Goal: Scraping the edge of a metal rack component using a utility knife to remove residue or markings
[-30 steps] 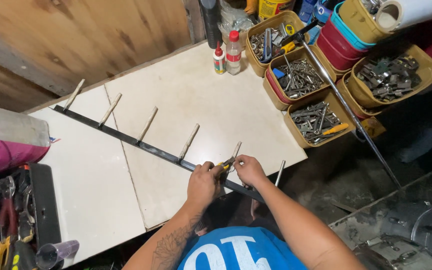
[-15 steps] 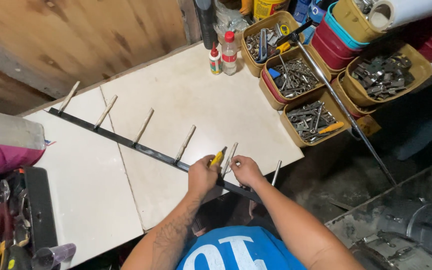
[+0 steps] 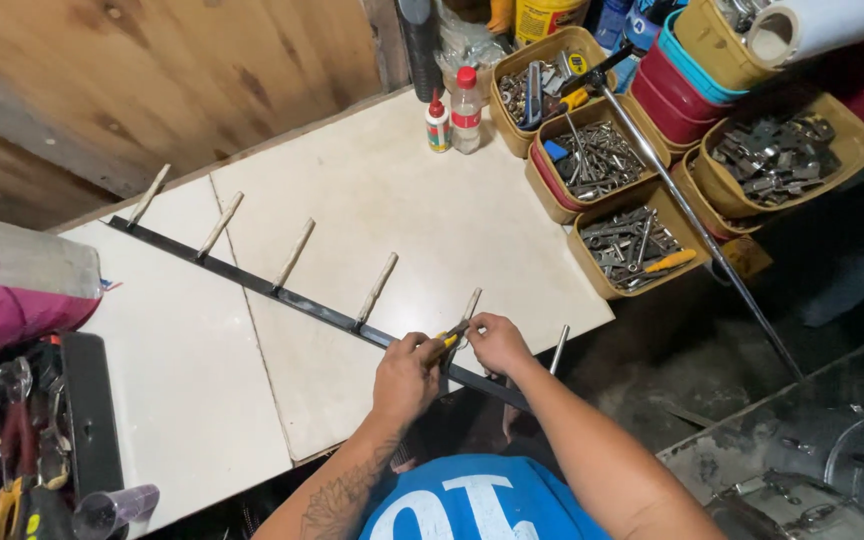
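I saw the white tabletop (image 3: 382, 200) filling most of the view, plank wall behind it. Across it ran a long black metal bar (image 3: 282, 293) with pale pegs sticking up, slanting from the table's far left corner to its near right edge, where it overhung. A pink and grey sack (image 3: 12, 285) sat at the table's left edge. At the table's right edge stood stacked yellow tubs (image 3: 602, 215): the far one held mixed tools, the middle one loose metal fasteners, the near one wrenches and a yellow-handled tool; another tub (image 3: 777, 150) further right held grey metal brackets. A thin steel rod (image 3: 697, 215) leaned across those tubs. A dark tray of pliers (image 3: 7, 450) lay by the table's near left corner. Two small red-capped bottles (image 3: 454, 112) stood at the table's far edge.

My left hand (image 3: 407, 375) was clenched around a yellow-handled tool (image 3: 449, 338), at the bar, by the near edge. My right hand (image 3: 497, 343) pinched the bar beside the same peg (image 3: 469, 305).
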